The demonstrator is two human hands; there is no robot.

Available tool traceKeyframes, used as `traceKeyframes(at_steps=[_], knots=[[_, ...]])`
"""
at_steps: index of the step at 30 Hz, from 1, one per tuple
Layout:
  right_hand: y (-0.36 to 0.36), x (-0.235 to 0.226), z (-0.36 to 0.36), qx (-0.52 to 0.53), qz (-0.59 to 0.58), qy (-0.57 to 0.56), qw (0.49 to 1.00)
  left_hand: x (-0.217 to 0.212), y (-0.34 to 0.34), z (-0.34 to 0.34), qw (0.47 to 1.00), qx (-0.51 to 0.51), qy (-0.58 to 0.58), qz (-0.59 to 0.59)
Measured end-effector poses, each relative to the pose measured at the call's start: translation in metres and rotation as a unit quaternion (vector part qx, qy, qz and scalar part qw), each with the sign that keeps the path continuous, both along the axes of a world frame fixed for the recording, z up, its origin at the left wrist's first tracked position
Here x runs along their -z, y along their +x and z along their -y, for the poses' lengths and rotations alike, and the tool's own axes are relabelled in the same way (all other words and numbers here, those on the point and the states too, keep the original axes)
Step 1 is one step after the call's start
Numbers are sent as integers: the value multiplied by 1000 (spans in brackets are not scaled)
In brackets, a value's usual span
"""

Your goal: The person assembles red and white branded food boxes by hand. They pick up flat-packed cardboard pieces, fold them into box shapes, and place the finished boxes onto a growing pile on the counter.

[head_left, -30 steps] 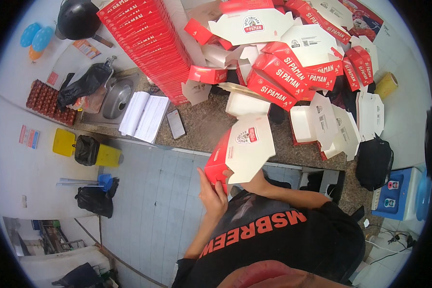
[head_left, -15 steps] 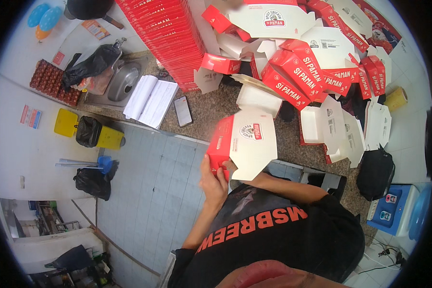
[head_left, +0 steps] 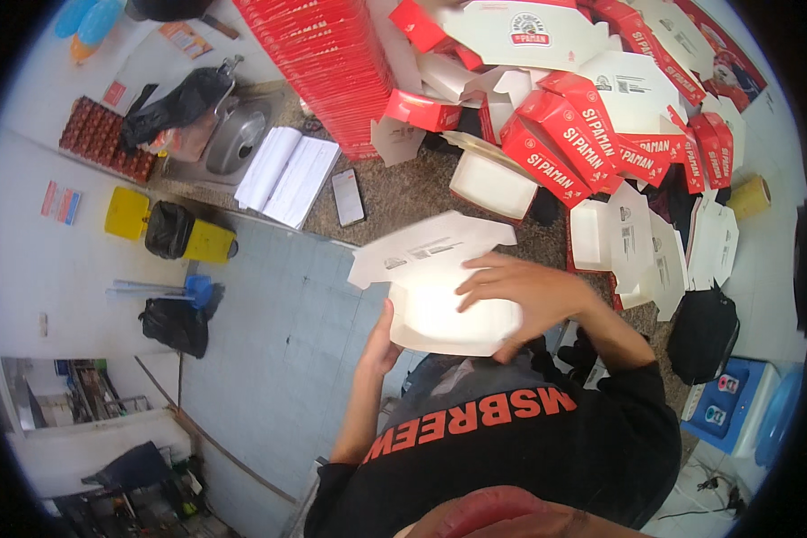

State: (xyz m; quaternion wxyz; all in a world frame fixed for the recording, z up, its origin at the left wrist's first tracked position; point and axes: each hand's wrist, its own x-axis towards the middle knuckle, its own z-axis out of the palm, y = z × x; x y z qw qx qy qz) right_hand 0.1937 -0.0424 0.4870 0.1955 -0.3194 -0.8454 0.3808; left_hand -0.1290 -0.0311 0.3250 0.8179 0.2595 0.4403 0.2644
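Observation:
In front of my body I hold a takeaway food box, its white inside turned up. Its lid flap stands raised at the far side, with small grey print. My left hand grips the box's left side, thumb upward along the wall. My right hand reaches across the right part of the box, fingers spread over the white inside and thumb near the closest edge. Another open box lies on the counter just beyond, its white inside facing up.
The stone counter carries a tall stack of red boxes, a heap of red-and-white boxes, a phone and an open notebook. A sink lies left. A black bag and water dispenser stand right.
The box has turned from its red outside to its white inside, lid now raised. My right hand has come from behind it to over its right part. The view has shifted slightly.

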Motion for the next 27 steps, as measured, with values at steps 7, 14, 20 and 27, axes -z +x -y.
traceKeyframes(at_steps=[7, 14, 20, 27], knots=[[10, 13, 22, 1, 221, 95, 971, 29, -4, -3, 980, 155, -120, -27], [-13, 20, 20, 22, 82, 23, 996, -73, 19, -13, 875, 253, 414, -3], [-2, 23, 8, -16, 130, 32, 991, -56, 1, -11, 857, 249, 411, 190], [-46, 14, -13, -73, 106, 205, 970, -88, 27, -2, 894, 406, 186, -43]])
